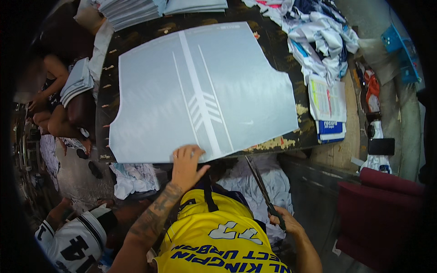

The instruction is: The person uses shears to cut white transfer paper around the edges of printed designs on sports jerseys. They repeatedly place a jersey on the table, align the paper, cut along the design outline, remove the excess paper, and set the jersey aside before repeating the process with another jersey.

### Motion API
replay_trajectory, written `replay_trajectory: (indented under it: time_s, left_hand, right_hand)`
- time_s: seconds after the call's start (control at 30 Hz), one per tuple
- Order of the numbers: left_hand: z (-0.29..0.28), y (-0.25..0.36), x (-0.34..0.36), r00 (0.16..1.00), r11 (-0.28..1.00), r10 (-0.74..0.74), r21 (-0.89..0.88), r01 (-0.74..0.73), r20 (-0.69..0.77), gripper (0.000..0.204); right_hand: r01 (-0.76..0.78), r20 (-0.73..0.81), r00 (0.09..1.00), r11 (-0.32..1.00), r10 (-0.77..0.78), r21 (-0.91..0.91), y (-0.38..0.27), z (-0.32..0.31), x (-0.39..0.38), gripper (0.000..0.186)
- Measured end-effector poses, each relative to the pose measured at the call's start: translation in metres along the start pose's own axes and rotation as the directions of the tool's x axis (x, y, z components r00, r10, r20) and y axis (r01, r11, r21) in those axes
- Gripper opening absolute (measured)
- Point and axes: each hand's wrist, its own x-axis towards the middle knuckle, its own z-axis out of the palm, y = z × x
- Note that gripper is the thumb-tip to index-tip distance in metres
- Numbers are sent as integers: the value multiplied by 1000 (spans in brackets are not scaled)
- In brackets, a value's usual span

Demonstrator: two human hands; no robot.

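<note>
A large light-grey cut fabric panel, with white stripes and slanted bars down its middle, lies flat on a dark, worn table. On the panel's near edge rests my left hand, its fingers laid over the cloth and its thumb apart. My right hand is closed round the dark handles of a pair of long scissors. Their blades point up toward the table's near edge, apart from the panel, and look closed together.
Stacked grey pieces sit at the table's far left. Heaped white and blue cloth fills the far right, above papers and a blue book. A dark red chair stands at right. Other people sit at left.
</note>
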Motion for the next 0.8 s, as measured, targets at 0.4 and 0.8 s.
replay_trajectory:
  time_s: [0.4,0.8]
  left_hand:
    - [30,79,95,993,972,86,-214,-102,-85,57]
    - [6,-12,13,988,972,79,-209,-105,-132,21]
  right_hand:
    - [133,-182,975,991,-130,9,-10,16,-8,47]
    - [-19,94,993,885,71,-464,-48,62,62,60]
